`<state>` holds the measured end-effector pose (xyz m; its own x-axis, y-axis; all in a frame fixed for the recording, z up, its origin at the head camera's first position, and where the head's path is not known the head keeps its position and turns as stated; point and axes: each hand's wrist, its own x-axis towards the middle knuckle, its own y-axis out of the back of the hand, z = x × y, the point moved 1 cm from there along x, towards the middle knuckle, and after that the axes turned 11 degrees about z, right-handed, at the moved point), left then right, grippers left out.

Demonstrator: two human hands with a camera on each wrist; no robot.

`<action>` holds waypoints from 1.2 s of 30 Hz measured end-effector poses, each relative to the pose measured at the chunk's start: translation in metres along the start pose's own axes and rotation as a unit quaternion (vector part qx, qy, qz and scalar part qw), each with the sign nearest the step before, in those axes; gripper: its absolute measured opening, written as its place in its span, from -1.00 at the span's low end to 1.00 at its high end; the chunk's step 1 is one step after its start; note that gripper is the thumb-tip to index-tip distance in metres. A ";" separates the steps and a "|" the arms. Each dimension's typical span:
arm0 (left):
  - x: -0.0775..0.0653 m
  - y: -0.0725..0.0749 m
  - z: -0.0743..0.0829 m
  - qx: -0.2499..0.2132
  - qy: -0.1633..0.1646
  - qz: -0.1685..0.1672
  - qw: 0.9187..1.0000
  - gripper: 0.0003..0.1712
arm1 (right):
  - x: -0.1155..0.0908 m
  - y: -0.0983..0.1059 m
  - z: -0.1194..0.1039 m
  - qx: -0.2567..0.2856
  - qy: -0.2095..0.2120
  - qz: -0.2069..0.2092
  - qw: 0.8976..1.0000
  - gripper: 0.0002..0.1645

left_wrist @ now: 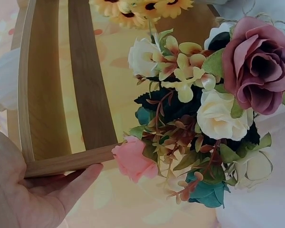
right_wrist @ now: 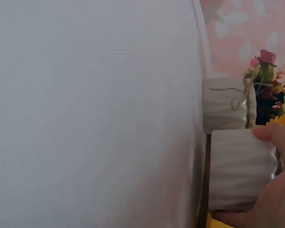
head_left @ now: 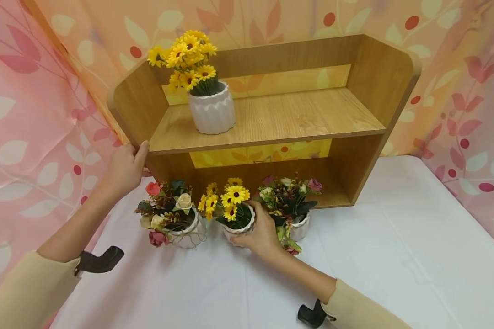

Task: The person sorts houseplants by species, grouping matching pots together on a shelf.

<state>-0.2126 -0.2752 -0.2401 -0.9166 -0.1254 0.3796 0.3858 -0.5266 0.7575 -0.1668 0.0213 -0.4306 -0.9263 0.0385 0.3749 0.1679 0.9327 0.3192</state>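
Observation:
My right hand (head_left: pixel 264 233) grips the white ribbed pot (right_wrist: pixel 240 171) of yellow sunflowers (head_left: pixel 232 198) around its side, in front of the lower shelf. My left hand (head_left: pixel 125 169) holds the left side panel of the two-tier wooden shelf (head_left: pixel 280 114), its thumb at the front edge and fingers behind; the left wrist view shows those fingers (left_wrist: pixel 83 183) against the panel. Left of the held pot is a white pot (head_left: pixel 189 233) of mixed roses, twine around it. Another pot (head_left: pixel 299 228) with purple and cream flowers stands right of my right hand.
On the upper tier, toward the left, stands a taller white pot (head_left: pixel 212 109) of sunflowers. A white cloth (head_left: pixel 387 256) covers the table. Patterned curtains (head_left: pixel 37 114) hang behind and at both sides, close to the shelf.

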 end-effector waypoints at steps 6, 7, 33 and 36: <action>-0.001 0.000 0.001 -0.005 0.001 -0.002 1.000 -0.21 | 0.002 0.008 -0.013 0.008 0.004 -0.044 0.999 0.15; -0.001 0.000 0.001 -0.004 0.001 -0.001 1.000 -0.21 | 0.002 0.009 -0.015 0.008 0.002 -0.049 0.999 0.16; 0.001 0.000 0.002 -0.008 0.002 -0.017 1.000 -0.19 | 0.030 0.049 -0.096 0.009 -0.030 -0.154 0.988 0.14; 0.001 -0.001 0.001 -0.015 0.008 -0.026 1.000 -0.17 | 0.034 0.055 -0.105 0.013 -0.029 -0.168 0.985 0.14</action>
<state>-0.2140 -0.2740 -0.2393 -0.9369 -0.1097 0.3318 0.3343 -0.5578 0.7597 -0.1535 0.0366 -0.3092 -0.9458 -0.2545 0.2018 -0.1592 0.9047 0.3952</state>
